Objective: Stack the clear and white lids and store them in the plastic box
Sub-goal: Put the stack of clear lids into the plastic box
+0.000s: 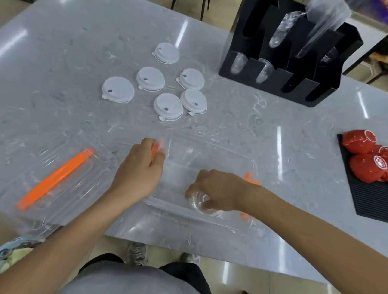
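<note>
Single head-worn view, looking forward and down, close over the table (309, 140)

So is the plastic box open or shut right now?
Open. The plastic box has no cover on; its lid with the orange clip lies beside it, and the right hand reaches inside holding clear lids.
</note>
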